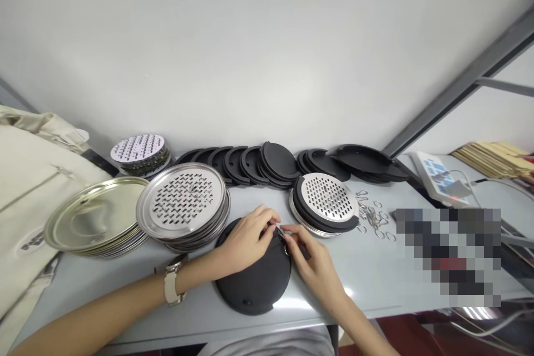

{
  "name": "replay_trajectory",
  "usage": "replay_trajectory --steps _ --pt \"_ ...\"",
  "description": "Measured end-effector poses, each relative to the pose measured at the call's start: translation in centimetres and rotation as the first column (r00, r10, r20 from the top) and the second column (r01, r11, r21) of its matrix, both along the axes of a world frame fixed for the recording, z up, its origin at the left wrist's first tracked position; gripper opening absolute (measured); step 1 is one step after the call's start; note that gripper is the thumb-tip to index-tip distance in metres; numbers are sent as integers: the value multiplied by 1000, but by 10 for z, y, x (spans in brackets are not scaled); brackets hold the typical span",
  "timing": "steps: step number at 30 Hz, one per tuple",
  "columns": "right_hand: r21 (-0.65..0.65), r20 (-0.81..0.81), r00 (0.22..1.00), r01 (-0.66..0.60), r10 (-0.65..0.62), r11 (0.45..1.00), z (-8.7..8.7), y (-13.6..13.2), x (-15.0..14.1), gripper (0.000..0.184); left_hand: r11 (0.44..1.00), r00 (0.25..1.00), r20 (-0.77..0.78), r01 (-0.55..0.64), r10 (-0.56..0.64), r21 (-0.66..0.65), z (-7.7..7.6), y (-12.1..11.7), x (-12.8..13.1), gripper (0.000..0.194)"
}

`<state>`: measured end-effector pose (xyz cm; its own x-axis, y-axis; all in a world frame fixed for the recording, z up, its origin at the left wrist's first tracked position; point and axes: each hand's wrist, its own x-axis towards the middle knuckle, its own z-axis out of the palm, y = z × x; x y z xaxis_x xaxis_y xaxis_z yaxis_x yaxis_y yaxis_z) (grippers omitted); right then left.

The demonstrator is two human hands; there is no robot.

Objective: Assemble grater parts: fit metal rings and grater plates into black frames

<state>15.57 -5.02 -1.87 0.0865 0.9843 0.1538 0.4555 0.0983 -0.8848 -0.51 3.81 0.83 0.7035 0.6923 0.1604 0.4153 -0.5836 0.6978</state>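
Note:
A round black disc [254, 283] lies flat near the front edge of the table. My left hand [250, 239] rests over its upper part, thumb and fingers pinched together at the rim. What the left fingertips grip is hidden. From the other side my right hand [315, 261] meets it, fingers closed on a small metal ring [287, 249] at the disc's edge. The fingertips of both hands nearly touch. Just behind the right hand sits a perforated silver grater plate [329, 197] in a black holder, on top of a stack.
Left stand a stack of silver grater plates [179, 228] and gold-toned lids [95, 206]. Black discs [279, 161] line the wall, beside a small grater stack [137, 147]. Loose metal rings and clips [377, 217] lie on the right, near a blurred patch and a white box [438, 175].

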Motion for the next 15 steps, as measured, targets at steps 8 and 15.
replay_trajectory --steps 8,15 --pt "58 5 1000 -9 8 998 1 -1 1 19 994 998 64 22 -15 -109 -1 3 1 10" --pt "78 -12 1000 -7 8 997 2 -1 -1 17 998 998 59 8 -4 -62 2 -2 1 9"
